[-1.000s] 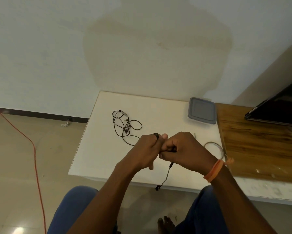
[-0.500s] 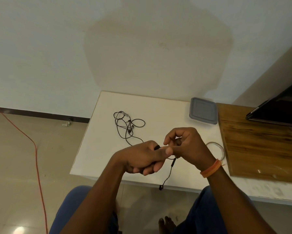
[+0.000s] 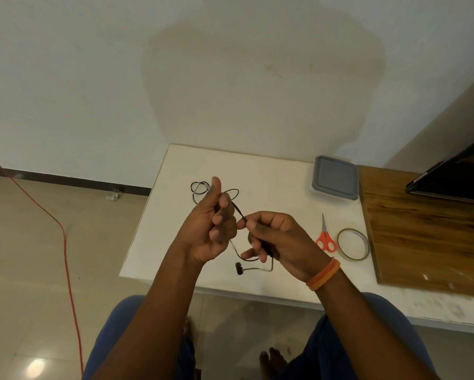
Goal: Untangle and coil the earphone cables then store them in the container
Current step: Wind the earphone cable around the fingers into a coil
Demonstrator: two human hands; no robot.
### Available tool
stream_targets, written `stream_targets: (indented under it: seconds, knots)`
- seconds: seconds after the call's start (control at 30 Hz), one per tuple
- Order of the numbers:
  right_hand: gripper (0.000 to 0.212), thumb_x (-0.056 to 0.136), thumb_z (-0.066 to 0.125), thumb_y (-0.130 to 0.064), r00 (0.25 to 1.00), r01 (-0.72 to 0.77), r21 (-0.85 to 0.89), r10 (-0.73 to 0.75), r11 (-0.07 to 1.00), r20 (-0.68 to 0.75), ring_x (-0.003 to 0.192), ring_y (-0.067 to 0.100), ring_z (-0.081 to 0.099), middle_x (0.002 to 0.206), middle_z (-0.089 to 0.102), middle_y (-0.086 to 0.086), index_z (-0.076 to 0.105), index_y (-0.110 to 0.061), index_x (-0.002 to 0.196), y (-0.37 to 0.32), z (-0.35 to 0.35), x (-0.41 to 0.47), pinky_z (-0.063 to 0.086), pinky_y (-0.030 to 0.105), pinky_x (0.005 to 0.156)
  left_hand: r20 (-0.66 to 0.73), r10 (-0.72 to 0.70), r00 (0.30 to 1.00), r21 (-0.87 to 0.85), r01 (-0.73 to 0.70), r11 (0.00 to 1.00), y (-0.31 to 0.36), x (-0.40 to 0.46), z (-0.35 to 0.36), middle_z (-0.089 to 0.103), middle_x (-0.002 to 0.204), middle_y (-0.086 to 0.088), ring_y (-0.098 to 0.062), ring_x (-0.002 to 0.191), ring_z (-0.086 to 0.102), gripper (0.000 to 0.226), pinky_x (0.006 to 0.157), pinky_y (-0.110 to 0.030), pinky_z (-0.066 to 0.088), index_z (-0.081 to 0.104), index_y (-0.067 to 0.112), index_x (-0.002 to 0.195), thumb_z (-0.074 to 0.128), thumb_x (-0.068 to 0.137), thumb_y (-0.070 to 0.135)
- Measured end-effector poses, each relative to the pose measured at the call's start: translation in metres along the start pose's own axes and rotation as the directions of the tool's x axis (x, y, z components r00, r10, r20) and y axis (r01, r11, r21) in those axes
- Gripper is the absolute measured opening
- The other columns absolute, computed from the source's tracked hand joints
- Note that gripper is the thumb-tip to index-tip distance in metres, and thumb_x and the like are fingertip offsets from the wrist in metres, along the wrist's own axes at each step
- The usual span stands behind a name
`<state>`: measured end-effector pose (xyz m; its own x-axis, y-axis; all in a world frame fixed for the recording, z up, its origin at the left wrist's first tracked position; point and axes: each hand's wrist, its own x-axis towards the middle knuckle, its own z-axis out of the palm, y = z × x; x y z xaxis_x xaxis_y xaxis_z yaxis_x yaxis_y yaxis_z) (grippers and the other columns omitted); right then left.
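The left hand (image 3: pixel 212 229) is raised above the white table (image 3: pixel 279 171), palm toward the camera, thumb upright and fingers curled around the black earphone cable (image 3: pixel 237 208). The right hand (image 3: pixel 275 235), just beside it, pinches the same cable between thumb and forefinger, its other fingers curled over a lower stretch. From there the cable hangs in a loop to 1 earbud (image 3: pixel 239 268) dangling near the table's front edge. The rest of the cable lies in a loose tangle on the table behind the left hand. Farther right sit red-handled scissors (image 3: pixel 325 237) and a tape ring (image 3: pixel 352 244), and at the back a grey lidded container (image 3: pixel 336 177), closed, beside a wooden board (image 3: pixel 422 229).
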<state>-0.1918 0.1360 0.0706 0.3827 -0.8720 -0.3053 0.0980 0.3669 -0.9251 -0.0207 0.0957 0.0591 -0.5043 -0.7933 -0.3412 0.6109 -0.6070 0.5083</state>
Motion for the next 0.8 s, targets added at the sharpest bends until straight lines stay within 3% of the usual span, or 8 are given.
stream_targets:
  seconds: [0.07,0.13,0.2,0.27,0.4,0.6,0.7,0.8]
  knots:
    - [0.025,0.097,0.053,-0.018,0.998,0.02,-0.018,-0.021,1.0,-0.061,0.045,0.015,0.041,0.063,0.05,0.009,0.066,0.002,0.105,0.001,0.001,0.002,0.058,0.039,0.064,-0.047,0.052,0.998,-0.137,-0.058,0.989,-0.001,0.003,0.005,0.054,0.046,0.007,-0.004,0.031,0.047,0.049,0.03,-0.012,0.03,0.065,0.017,0.062,0.043,0.091,0.051]
    - [0.022,0.098,0.054,-0.019,0.987,0.027,-0.108,-0.044,0.994,-0.154,0.046,0.015,0.039,0.063,0.051,0.008,0.069,-0.004,0.1,0.006,0.001,0.005,0.045,0.027,0.049,-0.085,0.104,0.991,-0.268,-0.123,0.955,-0.002,0.004,0.009,0.066,0.059,0.004,-0.007,0.045,0.061,0.045,0.037,-0.014,0.046,0.071,0.014,0.07,0.048,0.089,0.047]
    - [0.02,0.097,0.056,-0.02,0.97,0.035,-0.282,-0.1,0.959,-0.222,0.048,0.01,0.042,0.064,0.055,0.004,0.072,-0.01,0.097,0.01,0.0,0.009,0.035,0.021,0.046,-0.098,0.133,0.986,-0.329,-0.158,0.931,-0.002,0.004,0.009,0.073,0.071,0.0,-0.011,0.055,0.07,0.049,0.043,-0.016,0.052,0.076,0.01,0.078,0.046,0.093,0.045]
    - [0.018,0.096,0.058,-0.02,0.948,0.051,-0.459,-0.188,0.887,-0.257,0.054,0.005,0.052,0.067,0.062,-0.001,0.074,-0.013,0.094,0.013,-0.003,0.013,0.039,0.017,0.052,-0.089,0.094,0.992,-0.304,-0.117,0.945,0.0,0.003,0.004,0.074,0.071,-0.002,-0.011,0.051,0.068,0.054,0.04,-0.016,0.05,0.077,0.009,0.083,0.042,0.095,0.048]
    - [0.015,0.092,0.063,-0.023,0.881,0.109,-0.573,-0.346,0.812,-0.323,0.068,0.008,0.063,0.071,0.069,-0.005,0.073,-0.015,0.085,0.011,-0.012,0.019,0.047,0.021,0.059,0.296,0.032,0.955,-0.351,0.077,0.933,0.003,0.0,-0.001,0.073,0.083,-0.019,-0.026,0.055,0.068,0.067,0.047,-0.028,0.05,0.065,-0.006,0.11,0.028,0.102,0.05]
    - [0.028,0.088,0.067,-0.035,0.879,0.125,-0.603,-0.369,0.788,-0.3,0.054,0.005,0.052,0.058,0.06,-0.001,0.072,-0.01,0.076,0.004,-0.024,0.022,0.043,0.015,0.057,0.507,0.091,0.857,-0.403,0.142,0.904,0.006,0.004,-0.006,0.07,0.076,-0.02,-0.03,0.055,0.067,0.072,0.046,-0.029,0.044,0.063,-0.009,0.106,0.023,0.103,0.051]
    - [0.022,0.093,0.062,-0.029,0.962,0.03,-0.527,-0.168,0.85,-0.215,0.058,0.005,0.057,0.064,0.063,-0.002,0.073,-0.011,0.085,0.008,-0.037,0.027,0.048,0.022,0.061,0.395,0.037,0.918,-0.306,0.094,0.947,0.008,0.004,-0.006,0.064,0.055,-0.007,-0.017,0.037,0.058,0.064,0.035,-0.021,0.032,0.069,0.001,0.093,0.028,0.103,0.05]
    - [0.016,0.095,0.059,-0.021,0.981,-0.066,-0.642,-0.068,0.764,-0.182,0.068,0.005,0.064,0.077,0.072,-0.003,0.072,-0.011,0.091,0.022,-0.049,0.04,0.048,0.023,0.066,0.011,-0.003,1.0,0.035,0.002,0.999,0.001,0.005,-0.005,0.041,0.036,0.006,-0.004,0.022,0.033,0.055,0.026,-0.013,0.02,0.068,0.014,0.071,0.038,0.099,0.05]
